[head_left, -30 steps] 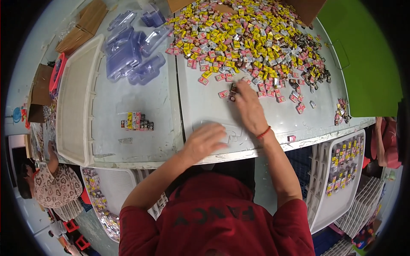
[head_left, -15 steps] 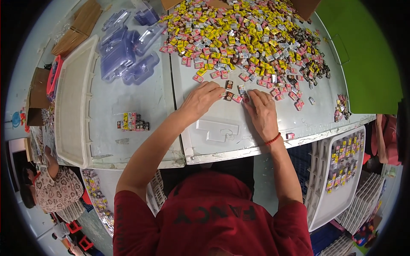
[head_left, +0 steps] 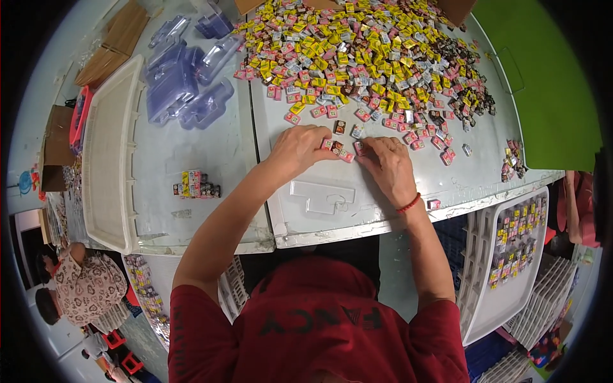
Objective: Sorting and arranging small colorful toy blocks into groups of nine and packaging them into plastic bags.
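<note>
My left hand (head_left: 299,152) is closed, its thumb and fingertips pinching a small pink box (head_left: 327,144). Lined up against that box are a small brown box (head_left: 337,147) and another pink one (head_left: 347,156). A short gap away, my right hand (head_left: 389,167) has its thumb and fingers on a further pink box (head_left: 359,149). Just beyond the hands lie a dark brown box (head_left: 340,127) and a white-blue box (head_left: 358,131). Nearer me, a clear stepped plastic blister tray (head_left: 322,197) lies flat on the table.
A big heap of small yellow, pink and brown boxes (head_left: 357,51) covers the far table. To the left are a stepped block of boxes (head_left: 196,184), purple-tinted clear plastic shells (head_left: 175,83) and a white crate (head_left: 108,153). Filled white trays (head_left: 504,255) stand at lower right.
My left hand has shifted slightly left, and the boxes by its fingertips now sit in a slanting row. My right hand has drawn slightly left and down with a pink box.
</note>
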Available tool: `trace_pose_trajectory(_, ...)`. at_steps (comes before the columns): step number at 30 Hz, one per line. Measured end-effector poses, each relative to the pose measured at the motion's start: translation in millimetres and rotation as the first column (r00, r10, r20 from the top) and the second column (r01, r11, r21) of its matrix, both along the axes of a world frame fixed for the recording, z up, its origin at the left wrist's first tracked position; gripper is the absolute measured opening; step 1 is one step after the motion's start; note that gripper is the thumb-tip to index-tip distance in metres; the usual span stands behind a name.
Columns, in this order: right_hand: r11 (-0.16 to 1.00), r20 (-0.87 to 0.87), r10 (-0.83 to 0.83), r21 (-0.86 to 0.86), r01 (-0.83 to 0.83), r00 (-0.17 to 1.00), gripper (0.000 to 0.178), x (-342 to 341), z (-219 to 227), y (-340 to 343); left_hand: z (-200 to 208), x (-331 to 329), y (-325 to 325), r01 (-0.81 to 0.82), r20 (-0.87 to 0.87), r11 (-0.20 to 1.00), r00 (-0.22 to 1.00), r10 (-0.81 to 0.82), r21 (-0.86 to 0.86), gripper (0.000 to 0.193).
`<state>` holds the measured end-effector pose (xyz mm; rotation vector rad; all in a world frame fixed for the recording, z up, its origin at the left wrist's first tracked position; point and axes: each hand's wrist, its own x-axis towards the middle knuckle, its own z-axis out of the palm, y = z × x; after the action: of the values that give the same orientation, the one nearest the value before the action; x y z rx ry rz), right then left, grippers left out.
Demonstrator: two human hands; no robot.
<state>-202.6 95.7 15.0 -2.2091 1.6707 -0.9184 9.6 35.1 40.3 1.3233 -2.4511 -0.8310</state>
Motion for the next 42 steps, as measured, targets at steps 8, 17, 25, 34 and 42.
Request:
trace_pose_trajectory(8, 0.998, -0.02, 0.064, -0.024, -0.065, 0.998, 0.028, -6, 4, -37, -22, -17, -36, 0.183, -0.122, 0.933, 0.966, -0.23, -0.308, 0.022)
trace_pose_trajectory(17, 0.996, -0.221, 0.079, 0.054, -0.069, 0.972, 0.03, -23, 11, -39, -20, 10, -40, 0.09, -0.264, 0.923, 0.944, -0.199, -0.373, 0.016)
trace_pose_trajectory(25, 0.983, -0.196, 0.168, -0.039, -0.179, 0.966, 0.035, -42, 3, -5, -10, 32, -1, 0.122, -0.189, 0.986, 0.972, -0.143, -0.118, 0.026)
trace_pose_trajectory(34, 0.956, -0.157, 0.26, -0.094, -0.277, 0.953, 0.029, 13, 12, -3, -26, 5, -10, 0.283, -0.227, 0.948, 0.923, -0.311, -0.146, 0.032)
trace_pose_trajectory(42, 0.985, -0.215, 0.051, -0.153, -0.085, 0.975, 0.017, 33, 1, 6, -28, 8, 9, 0.134, -0.262, 0.956, 0.944, -0.203, -0.26, 0.025)
